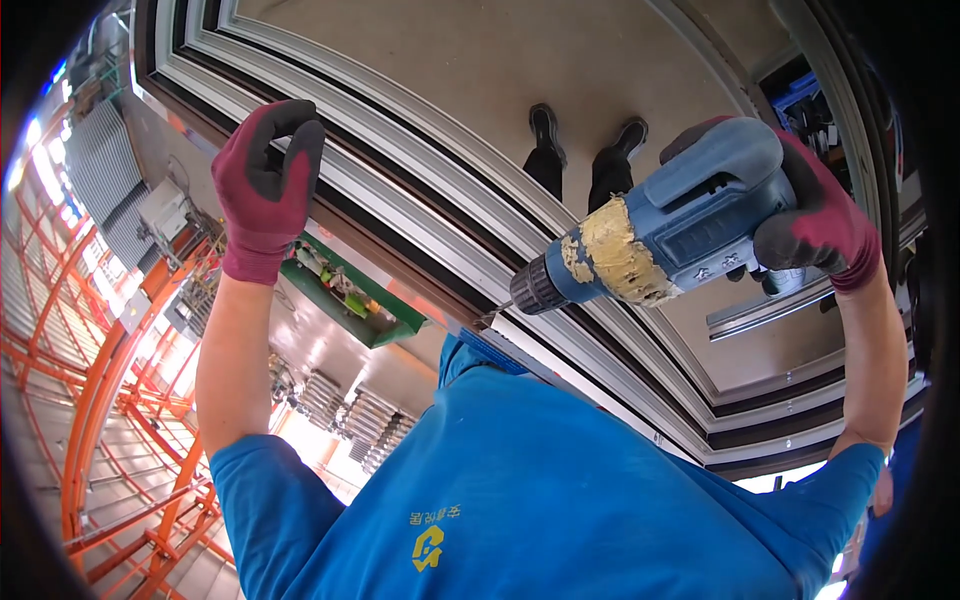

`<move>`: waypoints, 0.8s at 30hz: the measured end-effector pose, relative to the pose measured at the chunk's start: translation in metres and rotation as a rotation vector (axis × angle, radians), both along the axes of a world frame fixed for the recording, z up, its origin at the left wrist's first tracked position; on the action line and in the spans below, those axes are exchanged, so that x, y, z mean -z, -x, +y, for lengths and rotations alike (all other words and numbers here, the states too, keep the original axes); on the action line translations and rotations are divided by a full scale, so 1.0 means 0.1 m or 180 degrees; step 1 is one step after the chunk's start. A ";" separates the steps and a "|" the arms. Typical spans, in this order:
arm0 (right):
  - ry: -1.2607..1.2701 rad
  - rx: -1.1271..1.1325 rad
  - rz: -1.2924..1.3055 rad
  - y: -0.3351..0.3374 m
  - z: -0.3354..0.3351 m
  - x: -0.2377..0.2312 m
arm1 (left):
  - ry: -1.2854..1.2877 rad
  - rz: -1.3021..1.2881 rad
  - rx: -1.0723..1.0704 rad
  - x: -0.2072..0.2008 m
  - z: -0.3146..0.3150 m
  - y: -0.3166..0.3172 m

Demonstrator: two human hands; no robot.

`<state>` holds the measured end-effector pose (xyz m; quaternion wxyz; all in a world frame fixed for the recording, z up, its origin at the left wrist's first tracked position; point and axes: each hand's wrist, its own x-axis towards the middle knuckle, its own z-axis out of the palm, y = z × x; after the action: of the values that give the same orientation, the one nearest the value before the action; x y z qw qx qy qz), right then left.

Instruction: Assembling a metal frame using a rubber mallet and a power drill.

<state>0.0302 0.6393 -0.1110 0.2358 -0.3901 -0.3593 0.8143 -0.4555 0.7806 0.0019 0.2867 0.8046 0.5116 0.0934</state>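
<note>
The right hand (pixel 825 225), in a dark red and grey glove, has its grip closed around the rear part of a blue power drill (pixel 690 225). Yellowish, torn wrapping (pixel 622 255) covers the drill near its black chuck (pixel 538 287). The drill is above the silver and black frame (pixel 430 215), and its bit (pixel 494 315) points to the brown outer edge; if it touches there, I cannot tell. The left hand (pixel 265 195), gloved equally, is with bent fingers at this edge; I cannot tell whether its grip is closed on something. Beside the frame is a green tray (pixel 328 315) with small items.
</note>
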 end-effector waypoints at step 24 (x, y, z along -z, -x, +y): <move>-0.0412 -0.0101 -0.0738 0.15 0.16 -0.43 | -0.0100 0.0034 -0.0074 0.03 0.00 0.01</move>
<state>0.0149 0.6549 -0.0683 0.2044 -0.4597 -0.4421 0.7426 -0.4563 0.7803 -0.0014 0.2703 0.8035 0.5209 0.1004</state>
